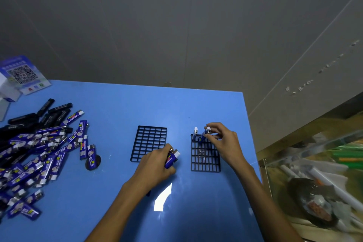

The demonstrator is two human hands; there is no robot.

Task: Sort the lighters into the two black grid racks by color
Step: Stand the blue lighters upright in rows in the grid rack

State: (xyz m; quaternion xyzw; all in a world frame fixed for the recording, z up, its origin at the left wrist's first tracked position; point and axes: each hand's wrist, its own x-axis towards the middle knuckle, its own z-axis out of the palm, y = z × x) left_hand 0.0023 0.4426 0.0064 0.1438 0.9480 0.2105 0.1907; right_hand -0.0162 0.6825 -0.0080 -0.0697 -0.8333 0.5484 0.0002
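The left hand (155, 165) grips a blue lighter (171, 160), fingers curled round its body; its long axis runs from 7 to 1 o'clock, white cap end out past the knuckles toward 1. It sits between the two racks, over bare table (196, 108). The right hand (222, 139) pinches a second lighter (204, 134) by its top, fingertips clamped just under the white cap; this one stands nearly upright, tilted slightly, its base in the far row of the right rack (205, 156). A third lighter (195, 132) stands upright at that rack's far-left corner, just beside the pinched one. The left rack (149, 141) lies flat at 9 o'clock of the right rack, its near-right corner hidden under the left hand. The pile (37, 153) of blue and black lighters lies well apart at 9 o'clock, by the table's left edge. The right rack lies near the table's right edge; open blue surface spreads at 12 and 6 o'clock of both racks.
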